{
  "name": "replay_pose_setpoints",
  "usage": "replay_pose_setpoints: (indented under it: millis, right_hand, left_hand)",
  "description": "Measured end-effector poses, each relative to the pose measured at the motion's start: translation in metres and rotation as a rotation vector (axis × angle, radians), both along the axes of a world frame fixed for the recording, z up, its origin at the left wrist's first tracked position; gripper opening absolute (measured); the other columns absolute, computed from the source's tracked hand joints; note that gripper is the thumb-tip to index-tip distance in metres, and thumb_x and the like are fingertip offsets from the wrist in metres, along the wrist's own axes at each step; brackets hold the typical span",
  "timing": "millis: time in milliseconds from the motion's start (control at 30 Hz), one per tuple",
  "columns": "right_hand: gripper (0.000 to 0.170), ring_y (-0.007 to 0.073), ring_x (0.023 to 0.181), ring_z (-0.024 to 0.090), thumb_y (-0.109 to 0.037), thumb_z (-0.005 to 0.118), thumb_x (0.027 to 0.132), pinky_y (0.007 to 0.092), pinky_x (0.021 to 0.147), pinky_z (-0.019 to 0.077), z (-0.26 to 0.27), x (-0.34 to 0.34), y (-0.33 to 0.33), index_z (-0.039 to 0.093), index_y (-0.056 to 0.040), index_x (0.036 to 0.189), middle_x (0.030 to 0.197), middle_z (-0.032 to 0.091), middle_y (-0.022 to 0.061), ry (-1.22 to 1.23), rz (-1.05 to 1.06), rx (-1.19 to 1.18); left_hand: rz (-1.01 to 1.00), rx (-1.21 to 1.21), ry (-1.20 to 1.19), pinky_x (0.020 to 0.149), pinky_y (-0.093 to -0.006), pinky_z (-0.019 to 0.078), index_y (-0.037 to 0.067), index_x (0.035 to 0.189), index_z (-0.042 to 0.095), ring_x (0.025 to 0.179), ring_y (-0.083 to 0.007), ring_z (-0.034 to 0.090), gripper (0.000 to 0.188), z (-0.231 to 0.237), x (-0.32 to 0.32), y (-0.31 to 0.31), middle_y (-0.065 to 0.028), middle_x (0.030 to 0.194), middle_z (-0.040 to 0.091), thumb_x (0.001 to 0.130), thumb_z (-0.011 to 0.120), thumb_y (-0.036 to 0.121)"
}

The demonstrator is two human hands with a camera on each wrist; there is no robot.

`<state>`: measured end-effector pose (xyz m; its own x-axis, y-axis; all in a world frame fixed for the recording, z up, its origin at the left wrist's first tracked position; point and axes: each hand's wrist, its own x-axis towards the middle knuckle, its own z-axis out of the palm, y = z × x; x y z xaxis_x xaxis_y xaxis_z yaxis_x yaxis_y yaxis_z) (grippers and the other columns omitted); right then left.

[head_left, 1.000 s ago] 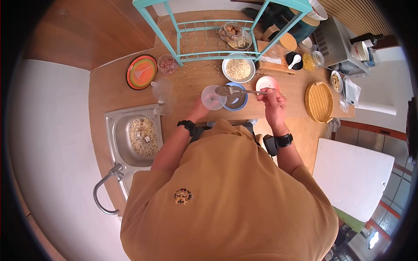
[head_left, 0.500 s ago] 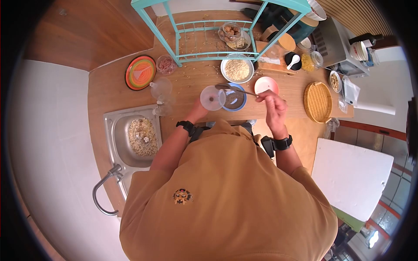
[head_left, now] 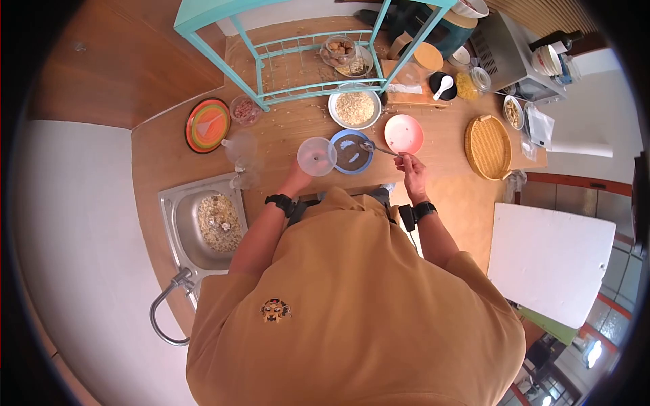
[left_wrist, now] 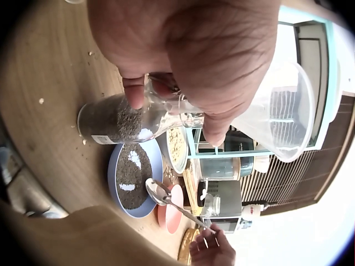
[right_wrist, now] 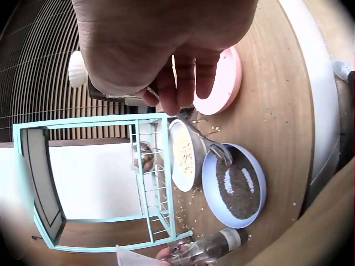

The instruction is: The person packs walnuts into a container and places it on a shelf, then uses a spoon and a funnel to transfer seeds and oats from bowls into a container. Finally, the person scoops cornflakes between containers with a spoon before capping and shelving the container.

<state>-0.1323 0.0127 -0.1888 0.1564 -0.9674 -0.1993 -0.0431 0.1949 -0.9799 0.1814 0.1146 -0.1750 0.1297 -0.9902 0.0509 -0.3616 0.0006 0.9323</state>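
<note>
Right hand [head_left: 414, 174]: fingertips pinch the handle of a metal spoon [left_wrist: 159, 191], its head above the right rim of the blue bowl [right_wrist: 212, 197]. Left hand [head_left: 295, 180]: fingers curl around the neck of a clear bottle [left_wrist: 130, 119], just left of the blue bowl. A clear funnel [head_left: 317, 152] sits above the bottle, also left of the blue bowl.

Risks, as judged: a tilt of the spoon between bowl and funnel could scatter dark powder [right_wrist: 240, 204] on the counter; too large a load could clog the narrow funnel stem; a slack left grip could let the funnel tip — or the bottle topple.

View differences: the left wrist view shows the bottle partly filled with dark grains; the head view hides it beneath the funnel — yet shows into the funnel's mouth. What the spoon carries cannot be told.
</note>
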Motion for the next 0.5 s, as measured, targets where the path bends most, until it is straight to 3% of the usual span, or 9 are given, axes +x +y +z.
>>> replay_pose_setpoints:
  millis: [367, 433, 500]
  right_hand:
    - [0.029, 0.0119, 0.079, 0.061, -0.028, 0.053, 0.096, 0.0263, 0.072, 0.0507, -0.040, -0.001, 0.025, 0.061, -0.0032, 0.108, 0.090, 0.067, 0.0061, -0.254, 0.013, 0.356]
    - [0.027, 0.0124, 0.078, 0.061, -0.027, 0.053, 0.095, 0.0272, 0.072, 0.0507, -0.046, 0.001, 0.028, 0.061, -0.0041, 0.107, 0.089, 0.066, 0.0055, -0.317, 0.008, 0.441]
    - [0.026, 0.0130, 0.077, 0.061, -0.026, 0.053, 0.095, 0.0274, 0.071, 0.0506, -0.050, 0.004, 0.029, 0.061, -0.0045, 0.106, 0.088, 0.066, 0.0054, -0.383, 0.002, 0.480]
  left_hand:
    - [-0.019, -0.014, -0.008, 0.086, -0.0351, 0.0472, 0.007, 0.103, 0.062, 0.099, -0.0234, 0.059, 0.023, -0.013, 0.002, -0.003, -0.0090, 0.106, 0.063, 0.082, 0.067, 0.015]
    - [-0.075, 0.067, -0.012, 0.093, -0.0353, 0.0419, 0.006, 0.113, 0.058, 0.107, -0.0236, 0.054, 0.030, -0.009, 0.004, 0.000, -0.0100, 0.113, 0.059, 0.084, 0.064, 0.010]
    - [-0.085, 0.073, -0.016, 0.093, -0.0351, 0.0417, 0.006, 0.113, 0.058, 0.107, -0.0235, 0.054, 0.030, -0.005, 0.004, -0.001, -0.0099, 0.113, 0.059, 0.084, 0.064, 0.010]
